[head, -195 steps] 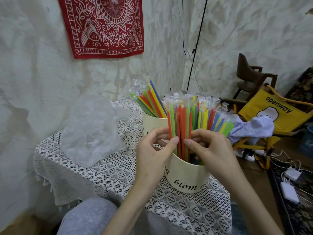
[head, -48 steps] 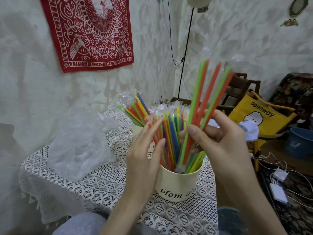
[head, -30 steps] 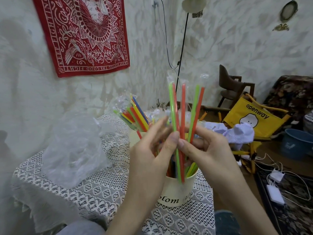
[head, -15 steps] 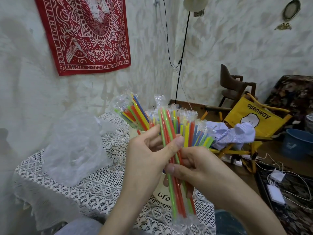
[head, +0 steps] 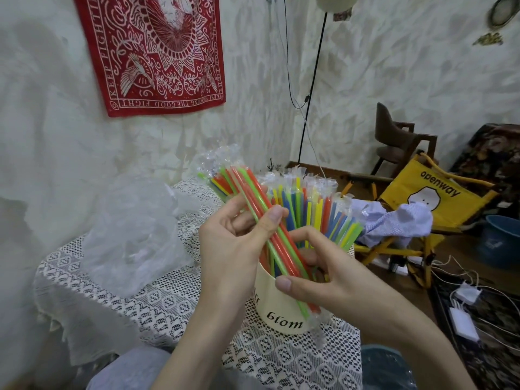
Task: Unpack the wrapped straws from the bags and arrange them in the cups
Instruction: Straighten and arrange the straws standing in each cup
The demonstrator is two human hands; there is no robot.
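Note:
A small bundle of wrapped green and orange straws (head: 277, 249) slants in front of me, upper end to the left. My left hand (head: 236, 249) pinches it near the middle between thumb and fingers. My right hand (head: 323, 280) holds its lower part with curled fingers. Behind them a cream cup (head: 278, 311) lettered "blom" stands on the lace-covered table (head: 157, 302), full of upright wrapped straws (head: 318, 209). A second bunch of wrapped straws (head: 218, 178) shows farther back; its cup is hidden behind my left hand.
A crumpled clear plastic bag (head: 132, 235) lies on the table's left. To the right are a yellow folding chair (head: 433, 198) with a striped cloth (head: 394, 223), a blue tub (head: 501, 240) and chargers with cables (head: 464, 313) on the floor. The wall is close behind.
The bundle has tipped from nearly upright to a slant, top end swinging left. My right hand has slid lower along it.

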